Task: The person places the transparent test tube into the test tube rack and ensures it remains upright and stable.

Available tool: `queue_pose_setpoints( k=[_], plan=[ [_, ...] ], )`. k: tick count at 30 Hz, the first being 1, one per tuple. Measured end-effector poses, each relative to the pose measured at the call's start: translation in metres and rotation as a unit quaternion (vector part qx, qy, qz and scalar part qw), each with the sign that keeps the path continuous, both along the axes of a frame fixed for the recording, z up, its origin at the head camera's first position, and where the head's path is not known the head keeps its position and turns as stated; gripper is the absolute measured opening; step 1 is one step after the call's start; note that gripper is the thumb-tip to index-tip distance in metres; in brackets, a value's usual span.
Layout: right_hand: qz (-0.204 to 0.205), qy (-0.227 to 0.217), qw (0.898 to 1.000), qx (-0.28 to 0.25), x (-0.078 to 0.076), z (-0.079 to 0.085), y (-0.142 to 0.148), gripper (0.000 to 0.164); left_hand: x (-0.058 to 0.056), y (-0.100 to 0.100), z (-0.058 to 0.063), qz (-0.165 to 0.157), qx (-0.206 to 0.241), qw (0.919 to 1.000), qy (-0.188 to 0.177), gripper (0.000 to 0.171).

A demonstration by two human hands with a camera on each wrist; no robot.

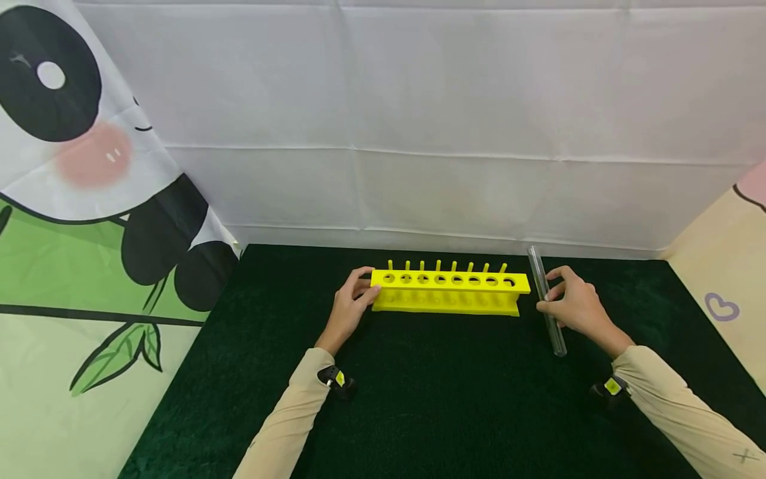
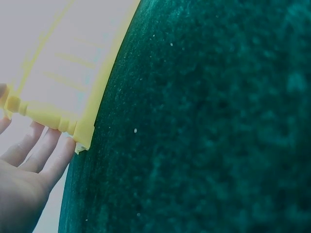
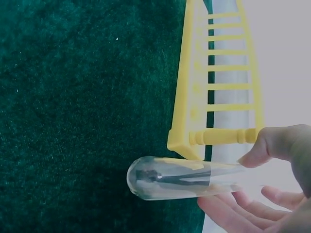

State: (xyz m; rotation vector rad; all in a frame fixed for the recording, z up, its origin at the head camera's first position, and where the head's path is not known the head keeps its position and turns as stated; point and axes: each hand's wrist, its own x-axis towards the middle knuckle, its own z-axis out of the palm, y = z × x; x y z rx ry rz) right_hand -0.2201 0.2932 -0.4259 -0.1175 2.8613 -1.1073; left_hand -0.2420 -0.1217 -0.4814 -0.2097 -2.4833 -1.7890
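Behind everything you have one creased white sheet (image 1: 449, 100), flanked by two printed panels: a panda-print panel (image 1: 90, 173) on your left and a cream panel (image 1: 727, 266) with a heart on your right. In front of you is one bench (image 1: 431, 412) covered in dark green, and two cream sleeves, your left sleeve (image 1: 287, 412) and your right sleeve (image 1: 676, 406), reach in over it. One yellow rack (image 1: 445, 303) is near the bench's far edge, its long side facing you. Both your hands show. Your left hand (image 1: 346, 309) grips the rack's left end, thumb at the front and fingers reaching behind, just far enough apart to span that end. Your right hand (image 1: 579, 305) is partly closed, pinching the one clear tube (image 1: 553, 332) between thumb and fingers. That tube is just beside the rack's right end, slanted, its rounded end towards you; whether it touches the bench you cannot tell from here. Each wrist carries one small black device, two in all: the left device (image 1: 339, 379) and the right device (image 1: 612, 388). Along the rack's top you can count eight round holes (image 1: 439, 279) and, behind them, eight thin pegs (image 1: 438, 265).
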Motion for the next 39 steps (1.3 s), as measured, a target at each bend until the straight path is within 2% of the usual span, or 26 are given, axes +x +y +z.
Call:
queue_pose_setpoints(
  k=[6, 19, 28, 30, 36, 39],
  plan=[
    [0.001, 0.003, 1.0, -0.004, 0.0, 0.0, -0.001, 0.061, 0.0, 0.0, -0.001, 0.002, -0.001, 1.0, -0.003, 0.039],
    [0.004, 0.013, 1.0, -0.007, 0.003, 0.003, -0.005, 0.061, 0.0, -0.005, 0.0, -0.001, 0.001, 1.0, 0.001, 0.048],
    [0.005, 0.021, 1.0, -0.007, 0.005, 0.007, -0.009, 0.06, -0.001, -0.007, 0.0, -0.013, 0.004, 0.9998, -0.014, 0.048],
    [0.005, 0.022, 1.0, -0.007, 0.005, 0.008, -0.01, 0.06, 0.0, -0.007, 0.003, -0.015, 0.002, 0.9997, -0.018, 0.048],
    [0.005, 0.03, 0.999, -0.01, 0.006, 0.008, -0.01, 0.059, 0.017, -0.001, 0.033, -0.015, -0.008, 0.9997, -0.017, 0.042],
    [0.004, 0.033, 0.999, -0.012, 0.006, 0.009, -0.011, 0.058, 0.012, -0.002, 0.022, -0.013, -0.003, 0.9998, -0.015, 0.043]
  ],
)
